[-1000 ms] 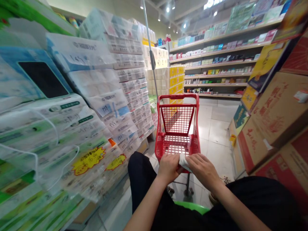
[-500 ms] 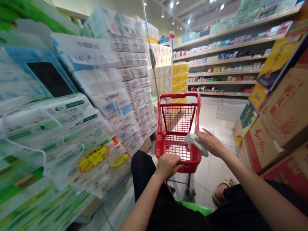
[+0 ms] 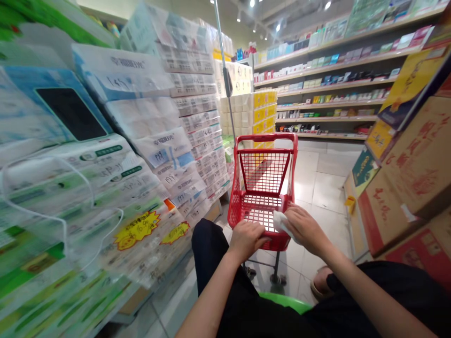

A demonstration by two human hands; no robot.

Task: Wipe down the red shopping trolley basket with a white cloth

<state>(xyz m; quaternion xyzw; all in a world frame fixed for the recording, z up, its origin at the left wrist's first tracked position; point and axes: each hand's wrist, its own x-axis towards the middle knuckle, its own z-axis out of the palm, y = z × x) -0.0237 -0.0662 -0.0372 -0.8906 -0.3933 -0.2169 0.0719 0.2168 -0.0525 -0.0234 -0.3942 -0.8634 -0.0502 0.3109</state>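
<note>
A red shopping cart (image 3: 262, 190) with a mesh basket stands on the floor in front of my knees. My left hand (image 3: 244, 239) is closed over the near rim of its basket, fingers curled over the edge. In my right hand (image 3: 305, 227) a white cloth (image 3: 283, 223) is gripped and lies against the right side rim of the basket. Part of the cloth is hidden under my fingers. The basket's bottom grid shows pale floor through it.
Stacked tissue packs (image 3: 158, 141) rise close on the left, with a dark phone-like device (image 3: 72, 114) and a white cable (image 3: 35, 211) on them. Cardboard boxes (image 3: 419, 169) line the right. Shelves of small goods (image 3: 327, 98) stand behind. A green seat edge (image 3: 287, 303) shows below me.
My right hand has moved down and closer along the right rim with the cloth, its fingers now more curled. The cart has tilted or turned slightly. My left hand stays on the near rim.
</note>
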